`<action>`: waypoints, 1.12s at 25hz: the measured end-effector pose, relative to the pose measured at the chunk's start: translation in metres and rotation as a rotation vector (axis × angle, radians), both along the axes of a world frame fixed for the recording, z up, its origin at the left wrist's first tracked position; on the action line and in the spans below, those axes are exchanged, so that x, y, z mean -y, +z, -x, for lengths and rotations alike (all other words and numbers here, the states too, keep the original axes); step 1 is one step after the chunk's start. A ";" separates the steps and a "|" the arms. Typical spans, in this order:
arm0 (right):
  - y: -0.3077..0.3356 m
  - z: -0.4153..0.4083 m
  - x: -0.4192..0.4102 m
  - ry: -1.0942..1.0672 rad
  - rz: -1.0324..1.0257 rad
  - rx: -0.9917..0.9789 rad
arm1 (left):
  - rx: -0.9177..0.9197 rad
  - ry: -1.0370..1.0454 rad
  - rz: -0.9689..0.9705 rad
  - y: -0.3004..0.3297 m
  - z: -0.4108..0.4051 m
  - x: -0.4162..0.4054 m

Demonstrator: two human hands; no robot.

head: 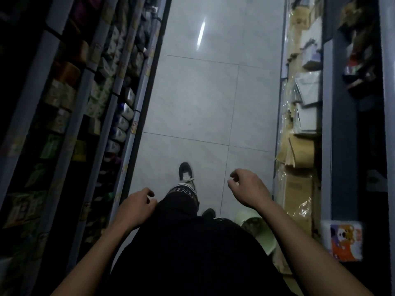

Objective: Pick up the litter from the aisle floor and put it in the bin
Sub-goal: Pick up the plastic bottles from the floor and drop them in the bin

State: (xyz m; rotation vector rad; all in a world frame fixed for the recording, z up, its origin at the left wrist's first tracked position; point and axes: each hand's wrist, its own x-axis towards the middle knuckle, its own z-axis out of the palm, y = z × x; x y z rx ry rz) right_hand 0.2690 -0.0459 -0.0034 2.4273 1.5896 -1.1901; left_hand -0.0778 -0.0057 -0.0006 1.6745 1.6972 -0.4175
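Tiled floor (205,99) ahead of both hands bare of litter; left hand (136,207), right hand (248,189) loosely curled, holding nothing; green bin (265,238) under right forearm; likely finished or searching.

One head-worn, wide-angle view looks steeply down along a shop aisle floor (205,103), shelves (89,99) on both sides, the wearer's forearms and legs nearest.
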 end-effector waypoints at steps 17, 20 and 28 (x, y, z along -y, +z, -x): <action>0.019 -0.116 -0.246 -0.236 0.074 0.077 | 0.058 -0.260 -0.084 0.009 -0.154 -0.398; 0.010 -0.161 -0.282 -0.317 0.080 0.063 | 0.071 -0.337 -0.112 0.008 -0.217 -0.477; 0.003 -0.303 -0.450 -0.296 0.050 -0.003 | 0.007 -0.217 -0.047 0.014 -0.332 -0.606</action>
